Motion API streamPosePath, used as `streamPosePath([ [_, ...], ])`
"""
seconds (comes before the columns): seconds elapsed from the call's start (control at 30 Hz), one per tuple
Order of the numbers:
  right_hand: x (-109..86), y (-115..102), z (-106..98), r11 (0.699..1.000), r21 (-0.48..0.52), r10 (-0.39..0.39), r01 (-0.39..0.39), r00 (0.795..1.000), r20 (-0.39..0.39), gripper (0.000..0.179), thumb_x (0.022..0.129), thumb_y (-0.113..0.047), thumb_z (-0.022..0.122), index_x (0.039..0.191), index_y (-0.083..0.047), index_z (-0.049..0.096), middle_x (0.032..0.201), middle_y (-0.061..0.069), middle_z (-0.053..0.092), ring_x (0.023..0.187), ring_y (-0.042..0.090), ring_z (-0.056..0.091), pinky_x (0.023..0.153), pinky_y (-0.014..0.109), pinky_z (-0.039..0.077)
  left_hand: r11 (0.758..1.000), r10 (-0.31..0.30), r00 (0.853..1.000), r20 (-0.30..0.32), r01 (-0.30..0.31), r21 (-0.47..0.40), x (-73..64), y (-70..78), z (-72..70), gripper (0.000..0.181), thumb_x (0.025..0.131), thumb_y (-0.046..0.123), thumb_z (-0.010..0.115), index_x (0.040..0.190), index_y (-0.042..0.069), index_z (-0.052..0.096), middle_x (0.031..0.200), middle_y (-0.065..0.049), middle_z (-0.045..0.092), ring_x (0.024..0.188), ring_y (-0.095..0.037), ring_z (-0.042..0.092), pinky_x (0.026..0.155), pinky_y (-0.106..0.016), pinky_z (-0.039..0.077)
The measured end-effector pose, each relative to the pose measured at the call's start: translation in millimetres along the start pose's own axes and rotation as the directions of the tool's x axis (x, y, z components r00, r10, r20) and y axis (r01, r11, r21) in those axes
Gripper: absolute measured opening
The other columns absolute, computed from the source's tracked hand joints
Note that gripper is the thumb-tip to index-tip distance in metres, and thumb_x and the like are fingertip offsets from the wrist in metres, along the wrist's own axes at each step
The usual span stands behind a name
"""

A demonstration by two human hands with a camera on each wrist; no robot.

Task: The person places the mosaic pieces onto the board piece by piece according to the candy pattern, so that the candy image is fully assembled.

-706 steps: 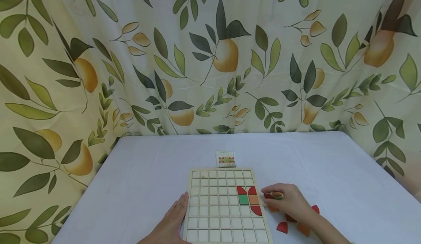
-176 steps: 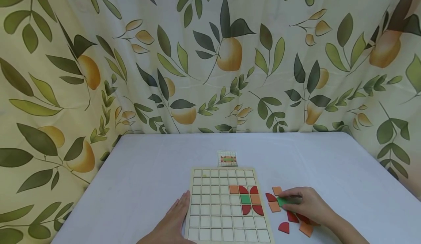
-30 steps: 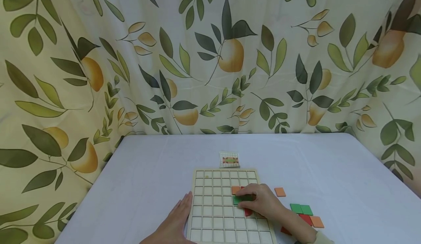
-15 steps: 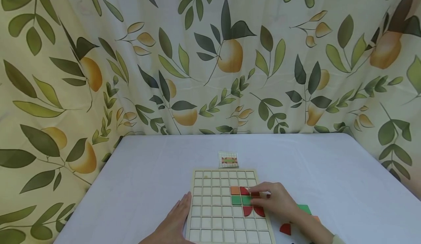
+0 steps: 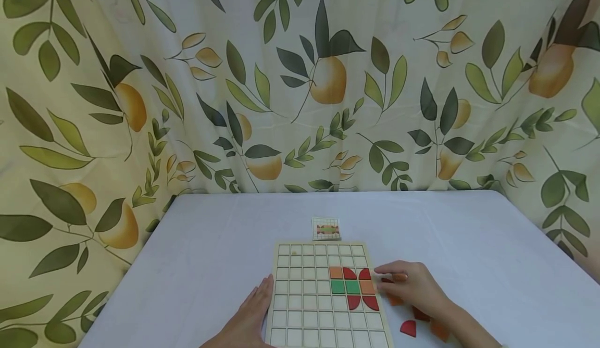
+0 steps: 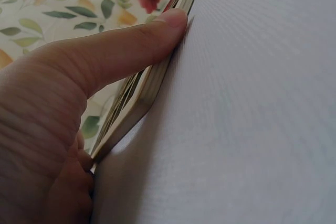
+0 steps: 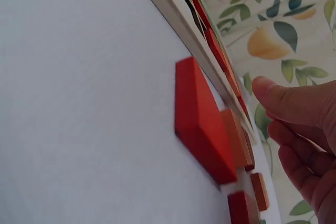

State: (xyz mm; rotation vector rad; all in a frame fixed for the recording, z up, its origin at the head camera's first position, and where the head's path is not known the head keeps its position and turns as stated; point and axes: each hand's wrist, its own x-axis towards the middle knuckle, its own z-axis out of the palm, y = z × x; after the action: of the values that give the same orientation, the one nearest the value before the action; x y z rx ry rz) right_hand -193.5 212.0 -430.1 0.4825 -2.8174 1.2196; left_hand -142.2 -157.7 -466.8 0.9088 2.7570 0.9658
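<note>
A wooden grid board point(image 5: 303, 318) lies flat in front of me. Set into cells on its right side are two green square tiles point(image 5: 345, 286), orange squares point(image 5: 336, 272) and several red quarter-round tiles point(image 5: 353, 302). My left hand point(image 5: 248, 314) rests against the board's left edge, fingers straight; in the left wrist view its thumb point(image 6: 131, 45) lies along the board's side. Just right of the board, my right hand point(image 5: 414, 285) hovers over loose tiles with thumb and fingers apart. The right wrist view shows nothing between them, with a red tile point(image 7: 199, 119) nearby on the table.
Beyond the board lies a small pattern card point(image 5: 325, 229) showing a coloured grid. Loose pieces, among them a red quarter-round point(image 5: 409, 328) and an orange square point(image 5: 439, 331), lie right of the board, partly hidden by my right arm. A fruit-print curtain point(image 5: 290, 87) hangs behind the white-covered table point(image 5: 225, 244).
My right hand has moved right, off the board and over the loose tiles. A second green tile now sits left of the first, compared with several seconds ago. My left hand stays put.
</note>
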Motion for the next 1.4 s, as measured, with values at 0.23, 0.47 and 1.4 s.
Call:
streamPosePath([
  [0.23, -2.8, 3.0, -6.6, 0.996, 0.028, 0.084, -0.084, 0.996, 0.002, 0.028, 0.073, -0.025, 0.078, 0.099, -0.017, 0.073, 0.099, -0.003, 0.068, 0.103, 0.023, 0.057, 0.089, 0.055, 0.040, 1.000, 0.019, 1.000, -0.004, -0.019, -0.008, -0.5, -0.1, 0.0, 0.128, 0.064, 0.071, 0.065, 0.141, -0.013, 0.006, 0.147, -0.029, 0.010, 0.134, -0.042, 0.010, 0.100, -0.010, -0.009],
  [0.47, -3.3, 13.9, -16.6, 0.997, -0.025, 0.076, -0.077, 0.997, -0.025, 0.031, 0.072, -0.019, 0.078, 0.101, -0.011, 0.072, 0.098, 0.000, 0.068, 0.102, 0.026, 0.059, 0.086, 0.049, 0.045, 0.999, -0.035, 0.999, 0.023, 0.034, 0.009, 0.3, 2.5, -1.8, 0.127, 0.063, 0.067, 0.069, 0.142, -0.011, 0.007, 0.148, -0.026, 0.011, 0.135, -0.037, 0.011, 0.105, -0.049, 0.016],
  [1.4, -0.1, 36.3, -26.5, 0.992, -0.013, 0.126, -0.126, 0.990, 0.060, 0.033, 0.077, -0.014, 0.074, 0.108, -0.002, 0.068, 0.106, 0.010, 0.066, 0.104, 0.031, 0.057, 0.083, 0.043, 0.048, 1.000, -0.002, 1.000, -0.012, 0.002, 0.006, 0.1, 2.5, 0.4, 0.129, 0.062, 0.068, 0.069, 0.141, -0.013, 0.008, 0.147, -0.028, 0.012, 0.133, -0.041, 0.013, 0.108, -0.037, 0.009],
])
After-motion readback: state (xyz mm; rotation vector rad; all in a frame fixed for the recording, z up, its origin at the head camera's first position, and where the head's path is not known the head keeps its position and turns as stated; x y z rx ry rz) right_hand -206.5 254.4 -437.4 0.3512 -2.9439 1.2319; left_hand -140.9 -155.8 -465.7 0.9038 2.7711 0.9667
